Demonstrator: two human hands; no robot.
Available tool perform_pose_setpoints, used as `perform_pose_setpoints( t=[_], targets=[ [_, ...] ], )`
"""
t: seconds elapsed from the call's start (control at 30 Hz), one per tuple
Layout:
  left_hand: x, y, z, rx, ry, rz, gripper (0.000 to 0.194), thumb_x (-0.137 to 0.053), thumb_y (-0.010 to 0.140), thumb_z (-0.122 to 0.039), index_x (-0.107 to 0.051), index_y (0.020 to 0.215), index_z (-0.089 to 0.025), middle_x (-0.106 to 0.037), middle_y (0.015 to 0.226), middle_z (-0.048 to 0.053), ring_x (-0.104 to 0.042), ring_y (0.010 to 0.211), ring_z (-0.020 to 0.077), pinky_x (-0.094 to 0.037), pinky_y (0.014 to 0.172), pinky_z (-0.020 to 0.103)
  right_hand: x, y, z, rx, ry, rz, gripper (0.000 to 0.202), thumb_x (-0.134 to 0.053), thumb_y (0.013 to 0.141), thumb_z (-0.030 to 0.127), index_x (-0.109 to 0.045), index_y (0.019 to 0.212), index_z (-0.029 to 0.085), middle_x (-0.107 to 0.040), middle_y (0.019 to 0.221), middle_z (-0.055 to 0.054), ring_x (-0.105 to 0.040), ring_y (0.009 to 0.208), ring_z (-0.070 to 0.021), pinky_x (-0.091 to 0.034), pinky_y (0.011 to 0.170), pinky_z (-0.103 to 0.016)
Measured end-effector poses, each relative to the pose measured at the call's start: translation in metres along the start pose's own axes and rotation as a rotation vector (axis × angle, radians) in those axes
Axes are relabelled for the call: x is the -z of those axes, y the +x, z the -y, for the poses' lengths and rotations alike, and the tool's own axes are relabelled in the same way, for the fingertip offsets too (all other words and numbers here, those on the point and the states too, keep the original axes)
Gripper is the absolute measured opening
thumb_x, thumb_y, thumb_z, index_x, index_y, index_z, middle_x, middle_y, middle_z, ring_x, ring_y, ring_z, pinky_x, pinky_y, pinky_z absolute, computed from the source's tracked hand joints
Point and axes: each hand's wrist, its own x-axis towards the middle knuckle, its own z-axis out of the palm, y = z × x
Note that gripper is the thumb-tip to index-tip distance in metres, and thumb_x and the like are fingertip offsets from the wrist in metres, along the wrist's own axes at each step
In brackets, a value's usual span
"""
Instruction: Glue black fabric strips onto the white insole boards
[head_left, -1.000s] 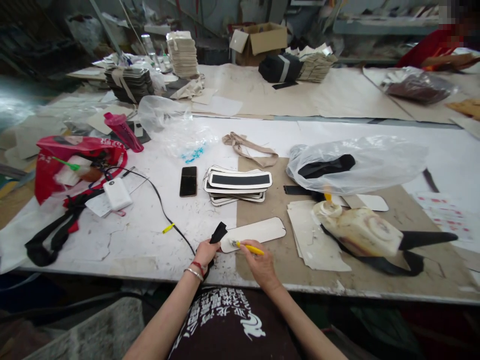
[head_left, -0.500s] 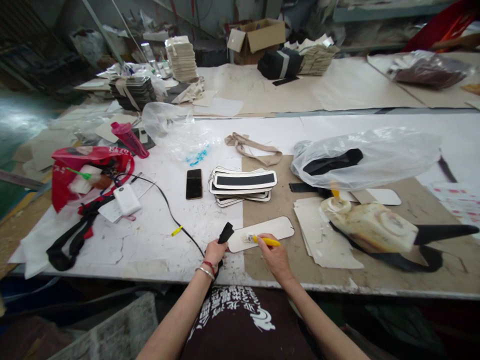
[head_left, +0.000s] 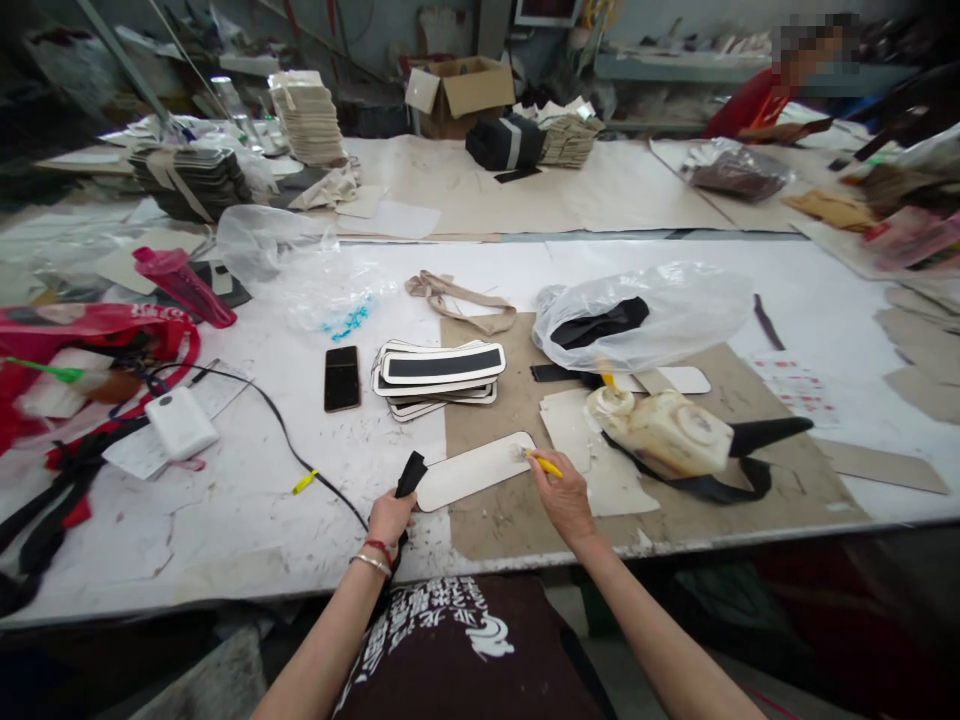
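Note:
My right hand (head_left: 564, 500) is closed round a yellow-handled brush (head_left: 546, 463), its bristles on the right end of a long white panel with rounded ends (head_left: 472, 472). A black strip (head_left: 411, 474) sticks up from my closed left hand (head_left: 392, 517), which is at the panel's left end. Whether those fingers also pinch the panel I cannot make out. Behind the panel lies a stack of white pieces with black centres (head_left: 442, 365). To the right, a stained plastic container (head_left: 675, 430) rests on its side, a yellow handle standing in its mouth.
A phone (head_left: 343, 379), a white power bank (head_left: 181, 422) and a black cable (head_left: 281, 415) lie to the left. Beyond the stack are a beige strap (head_left: 465, 303) and a clear plastic bag (head_left: 675, 310). A person in red (head_left: 750, 110) is at the far right.
The brush in my right hand has moved along the panel from near its middle to its right end. My left hand still holds the black strip. The view has turned to the right.

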Motion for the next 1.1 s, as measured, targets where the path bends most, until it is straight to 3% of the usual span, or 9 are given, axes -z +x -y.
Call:
perform_pose_setpoints(
  t=[0.3, 0.47, 0.7, 0.83, 0.93, 1.1],
  targets=[
    [-0.001, 0.0, 0.001, -0.021, -0.015, -0.012, 0.012, -0.053, 0.068, -0.024, -0.058, 0.063, -0.014, -0.053, 0.047, -0.001, -0.045, 0.04, 0.0117, -0.029, 0.039, 0.023, 0.015, 0.002, -0.008, 0.153, -0.154, 0.029, 0.019, -0.045, 0.087, 0.025, -0.059, 0.096, 0.017, -0.063, 0.09, -0.009, -0.057, 0.087, -0.0195, -0.048, 0.082, -0.035],
    [-0.002, 0.002, 0.004, -0.028, -0.005, -0.014, 0.014, -0.053, 0.069, -0.026, -0.058, 0.064, -0.014, -0.052, 0.046, -0.001, -0.044, 0.039, 0.0116, -0.029, 0.039, 0.023, 0.002, -0.014, 0.005, 0.218, -0.209, 0.136, 0.019, -0.044, 0.086, 0.02, -0.06, 0.098, 0.019, -0.062, 0.092, -0.009, -0.057, 0.09, -0.0212, -0.048, 0.081, -0.036],
    [-0.003, 0.004, 0.006, -0.035, -0.001, -0.011, 0.014, -0.053, 0.068, -0.026, -0.058, 0.065, -0.014, -0.052, 0.046, -0.001, -0.043, 0.04, 0.011, -0.028, 0.039, 0.023, -0.017, -0.031, 0.044, 0.223, 0.063, 0.221, 0.019, -0.046, 0.086, 0.019, -0.058, 0.1, 0.018, -0.062, 0.093, -0.008, -0.057, 0.091, -0.0179, -0.05, 0.082, -0.032],
    [-0.004, 0.007, 0.01, -0.027, 0.002, -0.017, 0.016, -0.053, 0.069, -0.028, -0.058, 0.065, -0.013, -0.053, 0.046, 0.0, -0.044, 0.04, 0.0112, -0.029, 0.039, 0.022, -0.013, -0.026, 0.039, 0.24, -0.045, 0.151, 0.019, -0.046, 0.086, 0.017, -0.059, 0.099, 0.017, -0.062, 0.093, -0.01, -0.057, 0.092, -0.0204, -0.049, 0.083, -0.036],
    [-0.004, 0.008, 0.011, -0.028, 0.004, -0.01, 0.016, -0.055, 0.068, -0.029, -0.059, 0.065, -0.013, -0.056, 0.05, 0.002, -0.044, 0.04, 0.011, -0.03, 0.04, 0.023, -0.019, -0.029, 0.038, 0.239, -0.076, 0.181, 0.018, -0.046, 0.085, 0.017, -0.061, 0.096, 0.018, -0.063, 0.091, -0.01, -0.058, 0.089, -0.0214, -0.049, 0.08, -0.037],
    [-0.002, 0.004, 0.006, -0.015, 0.0, -0.001, 0.016, -0.054, 0.068, -0.028, -0.059, 0.065, -0.013, -0.052, 0.045, 0.0, -0.042, 0.039, 0.0108, -0.027, 0.039, 0.022, -0.037, -0.039, 0.07, 0.097, 0.273, 0.29, 0.016, -0.049, 0.085, 0.02, -0.061, 0.095, 0.019, -0.064, 0.09, -0.007, -0.058, 0.089, -0.0175, -0.049, 0.081, -0.031]
  ],
)
